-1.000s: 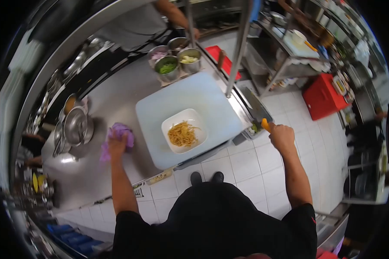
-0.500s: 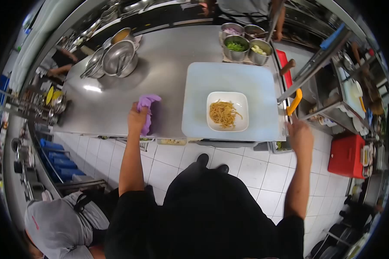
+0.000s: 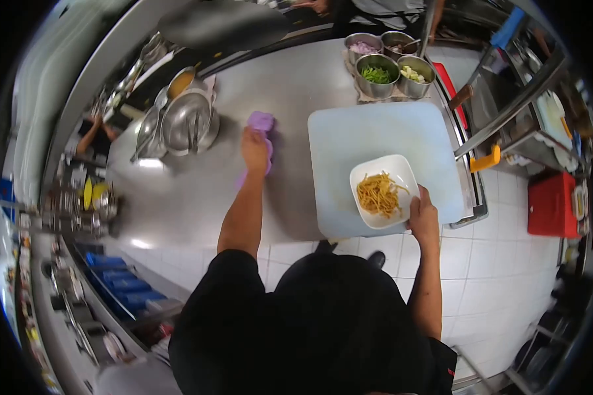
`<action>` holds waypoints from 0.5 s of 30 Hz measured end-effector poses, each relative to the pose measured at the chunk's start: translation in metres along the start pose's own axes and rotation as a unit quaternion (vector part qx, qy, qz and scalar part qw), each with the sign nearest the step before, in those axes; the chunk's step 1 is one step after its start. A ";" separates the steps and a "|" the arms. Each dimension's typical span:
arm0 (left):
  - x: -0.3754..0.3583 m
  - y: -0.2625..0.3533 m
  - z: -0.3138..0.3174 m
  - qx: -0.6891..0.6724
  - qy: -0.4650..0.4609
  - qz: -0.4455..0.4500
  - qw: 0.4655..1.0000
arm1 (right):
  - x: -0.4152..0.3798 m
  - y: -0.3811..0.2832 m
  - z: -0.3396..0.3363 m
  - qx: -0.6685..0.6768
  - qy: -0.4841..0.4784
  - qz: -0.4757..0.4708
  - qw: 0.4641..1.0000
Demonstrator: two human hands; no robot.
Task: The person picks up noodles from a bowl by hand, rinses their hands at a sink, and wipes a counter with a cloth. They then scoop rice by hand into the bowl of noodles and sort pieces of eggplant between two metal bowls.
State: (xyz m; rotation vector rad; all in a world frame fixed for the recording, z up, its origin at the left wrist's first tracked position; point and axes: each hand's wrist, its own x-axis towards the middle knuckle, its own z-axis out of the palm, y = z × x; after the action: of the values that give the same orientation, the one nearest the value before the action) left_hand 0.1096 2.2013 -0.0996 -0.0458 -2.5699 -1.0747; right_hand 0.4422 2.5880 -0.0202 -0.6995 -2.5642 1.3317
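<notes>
A white square bowl with brown noodles in it sits turned at an angle over the front of the pale blue cutting board. At its right corner, my right hand grips the rim, thumb on the inner side. My left hand is closed on a purple cloth, which lies bunched against the steel table left of the board. Part of the cloth is hidden under the palm.
Behind the board stand steel tubs of chopped greens, purple onion and pale pieces. Mixing bowls with utensils are at back left. A yellow handle and a metal post border the right side. Another person stands across the table.
My right hand has moved from the table's right edge to the bowl and taken hold of it; the bowl has turned. My left hand has pushed the cloth farther across the table.
</notes>
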 end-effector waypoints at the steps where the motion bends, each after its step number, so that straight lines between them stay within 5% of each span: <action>1: 0.037 -0.014 0.009 -0.034 0.002 -0.056 0.998 | -0.004 -0.004 0.001 0.008 0.016 0.015 1.000; 4: 0.104 0.001 0.020 0.053 0.078 -0.055 0.994 | -0.041 -0.024 -0.005 0.018 0.080 0.127 0.988; 7: 0.133 0.040 0.055 0.279 -0.053 -0.047 0.958 | -0.100 -0.008 -0.009 0.082 0.186 0.197 0.959; 11: 0.197 0.044 0.172 0.225 -0.182 0.288 0.913 | -0.173 -0.011 -0.011 0.133 0.328 0.265 0.897; 15: 0.138 0.130 0.157 0.148 -0.284 0.361 0.876 | -0.198 -0.009 -0.005 0.080 0.390 0.225 0.889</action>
State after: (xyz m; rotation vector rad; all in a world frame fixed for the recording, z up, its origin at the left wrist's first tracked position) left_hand -0.0467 2.3885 -0.0673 -1.3004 -2.7507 -0.3984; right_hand 0.6144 2.4927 0.0025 -1.4894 -1.6819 1.0290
